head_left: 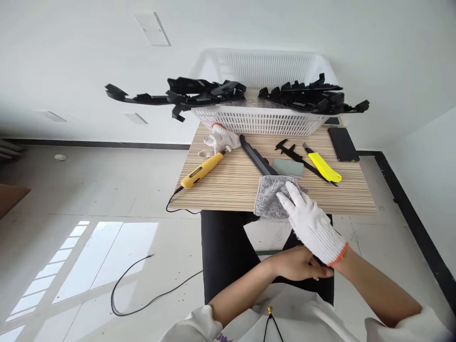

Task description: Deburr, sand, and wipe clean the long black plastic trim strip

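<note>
My right hand (302, 216), in a white knit glove with an orange cuff, presses a grey cloth (270, 197) over a long black plastic strip (258, 156). Its first fingers lie along the cloth; the thumb is hidden. The strip's far end rests on the table, and its near part runs under the cloth toward my lap. My left hand (297, 263) is bare and curled under my right wrist, closed around the strip's near end, which is mostly covered. Just beyond the cloth lies a grey-green block (288, 167).
A white basket (256, 121) at the back carries two piles of black plastic parts (210, 92). On the striped table (228, 190) lie a yellow corded tool (203, 170), a white glove (221, 137), black calipers (295, 156), a yellow utility knife (322, 166) and a black phone (344, 144).
</note>
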Tool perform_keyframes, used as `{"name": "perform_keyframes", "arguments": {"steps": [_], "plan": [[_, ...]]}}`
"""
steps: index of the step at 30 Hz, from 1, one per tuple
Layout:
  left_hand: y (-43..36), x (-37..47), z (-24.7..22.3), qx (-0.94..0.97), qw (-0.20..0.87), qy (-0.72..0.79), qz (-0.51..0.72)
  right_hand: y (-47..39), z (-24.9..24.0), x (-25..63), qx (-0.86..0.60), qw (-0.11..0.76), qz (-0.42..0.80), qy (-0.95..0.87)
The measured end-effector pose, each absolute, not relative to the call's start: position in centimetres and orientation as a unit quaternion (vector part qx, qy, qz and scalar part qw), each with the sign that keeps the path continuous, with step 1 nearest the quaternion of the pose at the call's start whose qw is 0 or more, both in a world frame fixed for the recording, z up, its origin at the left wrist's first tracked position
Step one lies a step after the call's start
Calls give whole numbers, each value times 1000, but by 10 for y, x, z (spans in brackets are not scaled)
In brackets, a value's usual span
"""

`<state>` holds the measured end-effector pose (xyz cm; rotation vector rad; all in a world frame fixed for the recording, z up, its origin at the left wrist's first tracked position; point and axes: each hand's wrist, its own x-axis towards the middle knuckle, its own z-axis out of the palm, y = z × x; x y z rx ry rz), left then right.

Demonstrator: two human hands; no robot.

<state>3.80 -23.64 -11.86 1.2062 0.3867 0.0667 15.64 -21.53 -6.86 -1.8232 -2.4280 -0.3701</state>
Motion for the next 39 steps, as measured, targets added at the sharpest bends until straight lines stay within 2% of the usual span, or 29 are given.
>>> {"name": "perform_keyframes", "arguments": {"steps": [3, 5, 8, 11, 16, 20, 28, 35, 39], "plan": [[-214, -9, -89, 600, 785, 154, 15, -212, -48, 177, -554, 1, -118, -824], [-197, -41, -69, 579, 775, 232, 102, -215, -46, 193, -556, 9, -117, -823], [-173, -70, -54, 562, 687, 360, 289, -226, -52, 212, -591, 31, -129, -795], [-157, -63, -58, 526, 657, 398, 365, -239, -57, 214, -612, 77, -124, -777], [-154, -7, -71, 334, 750, 293, 490, -251, -60, 180, -534, 201, -100, -815], [-156, 7, -57, 116, 740, 209, 628, -245, -66, 158, -494, 252, -83, -828], [-147, -51, -43, 104, 668, 172, 717, -241, -72, 176, -432, 207, -87, -873], [-154, -43, -45, 107, 710, 122, 685, -223, -56, 124, -416, 258, -65, -869], [-158, -76, -37, 93, 652, 100, 746, -214, -50, 126, -379, 248, -73, -889]]}}
